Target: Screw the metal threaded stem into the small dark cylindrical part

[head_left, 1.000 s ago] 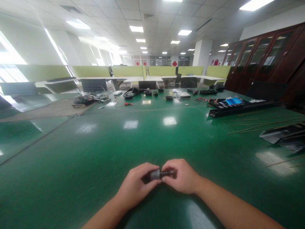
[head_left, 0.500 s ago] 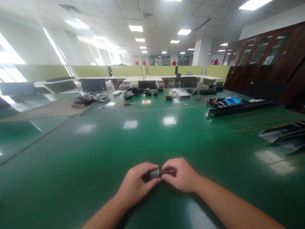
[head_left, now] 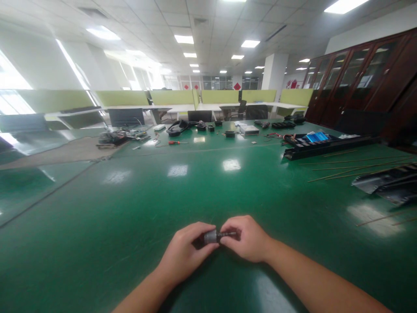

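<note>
A gray metal cylinder (head_left: 210, 236) with a slim dark shaft (head_left: 228, 234) lies lengthwise between two bare hands, low at the center of the view, over the near part of a glossy green table (head_left: 195, 191). Whether it touches the tabletop cannot be told.

The left hand (head_left: 182, 250) grips the cylinder, its thumb along the near side and its forefinger arched over the far side, the gap between them no wider than the part. The remaining fingers are hidden behind the thumb and palm. The right hand (head_left: 250, 239) pinches the shaft between a nearly closed thumb and forefinger, with the other fingers curled in behind. The tips of the two hands sit just beside each other.

Beyond them, an orange-handled screwdriver (head_left: 173, 142) lies flat toward the far side of the table, near a curved black shell (head_left: 177, 128), small black boxes (head_left: 230, 134) and a white box (head_left: 249, 130). A jumble of parts (head_left: 114, 137) sits to the left. On the right, a long black channel (head_left: 325, 149) lies beside a bright blue piece (head_left: 316, 137), with thin rods (head_left: 345, 170) and dark metal channels (head_left: 387, 184) spread nearer the camera.

Yellow-green partitions (head_left: 220, 96) line the office behind, and dark wood cabinets (head_left: 355, 78) stand at right under lit ceiling panels (head_left: 184, 39).
</note>
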{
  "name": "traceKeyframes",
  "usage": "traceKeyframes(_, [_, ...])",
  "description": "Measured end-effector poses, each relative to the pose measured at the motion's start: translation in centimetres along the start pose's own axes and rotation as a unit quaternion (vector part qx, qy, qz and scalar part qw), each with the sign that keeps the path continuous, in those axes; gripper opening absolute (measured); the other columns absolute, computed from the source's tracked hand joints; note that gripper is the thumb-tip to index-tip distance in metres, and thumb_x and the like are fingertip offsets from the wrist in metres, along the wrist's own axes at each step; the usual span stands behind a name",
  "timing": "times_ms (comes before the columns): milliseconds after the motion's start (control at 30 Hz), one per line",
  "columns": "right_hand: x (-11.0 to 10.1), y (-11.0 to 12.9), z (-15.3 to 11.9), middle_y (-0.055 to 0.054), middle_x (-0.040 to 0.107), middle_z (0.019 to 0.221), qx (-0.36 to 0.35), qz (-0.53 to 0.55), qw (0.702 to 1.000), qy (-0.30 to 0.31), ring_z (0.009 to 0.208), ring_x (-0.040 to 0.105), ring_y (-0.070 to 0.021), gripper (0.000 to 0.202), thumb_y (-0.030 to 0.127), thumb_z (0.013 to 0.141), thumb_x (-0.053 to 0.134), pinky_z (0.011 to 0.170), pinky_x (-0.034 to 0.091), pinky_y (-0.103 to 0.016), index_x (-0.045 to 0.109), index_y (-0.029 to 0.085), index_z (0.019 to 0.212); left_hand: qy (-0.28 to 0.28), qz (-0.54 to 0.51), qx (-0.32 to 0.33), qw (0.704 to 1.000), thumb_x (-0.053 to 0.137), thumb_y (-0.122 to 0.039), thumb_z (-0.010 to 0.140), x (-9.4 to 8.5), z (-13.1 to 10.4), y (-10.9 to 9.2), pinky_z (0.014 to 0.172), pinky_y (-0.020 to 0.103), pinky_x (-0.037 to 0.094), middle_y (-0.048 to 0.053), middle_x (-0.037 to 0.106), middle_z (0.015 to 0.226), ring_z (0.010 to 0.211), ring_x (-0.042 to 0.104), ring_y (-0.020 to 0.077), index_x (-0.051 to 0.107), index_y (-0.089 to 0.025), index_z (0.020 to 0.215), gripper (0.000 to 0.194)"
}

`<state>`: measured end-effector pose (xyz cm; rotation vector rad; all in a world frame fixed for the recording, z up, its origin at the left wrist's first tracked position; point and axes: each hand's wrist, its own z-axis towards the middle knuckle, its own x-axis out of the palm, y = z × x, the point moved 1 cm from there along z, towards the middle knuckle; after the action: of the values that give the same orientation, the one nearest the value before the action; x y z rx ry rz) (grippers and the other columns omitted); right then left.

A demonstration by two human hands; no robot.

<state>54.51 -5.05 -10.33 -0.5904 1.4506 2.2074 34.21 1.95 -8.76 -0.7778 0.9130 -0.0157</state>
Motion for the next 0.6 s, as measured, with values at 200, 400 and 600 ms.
traceKeyframes(200, [-0.09,0.04,0.06,0.001,0.068,0.076,-0.002,-0.005,1.0,-0.005,0.066,0.059,-0.0126,0.007,0.022,0.08,0.069,0.062,0.04,-0.022,0.072,0.02,0.086,-0.012,0.006,0.012,1.0,0.075,-0.029,0.082,-0.13,-0.03,-0.04,0.08,0.025,0.054,0.0,0.073,0.098,0.089,0.068,0.0169,0.069,-0.026,0.106,0.025])
traceKeyframes(400, [-0.12,0.0,0.0,0.001,0.068,0.074,0.005,0.004,1.0,-0.007,0.064,0.057,-0.0122,0.007,0.021,0.079,0.069,0.06,0.039,-0.022,0.072,0.019,0.085,-0.013,0.011,0.007,1.0,0.075,-0.028,0.082,-0.09,-0.15,0.07,0.081,0.026,0.054,-0.001,0.072,0.099,0.089,0.068,0.0167,0.069,-0.027,0.107,0.025])
traceKeyframes(600, [-0.08,0.01,-0.03,0.002,0.066,0.071,0.015,0.017,1.0,-0.008,0.06,0.055,-0.0106,0.008,0.022,0.076,0.072,0.057,0.038,-0.02,0.071,0.02,0.084,-0.019,0.011,0.007,1.0,0.075,-0.028,0.082,-0.08,-0.29,0.29,0.08,0.025,0.054,-0.001,0.072,0.099,0.088,0.068,0.0162,0.069,-0.027,0.107,0.026])
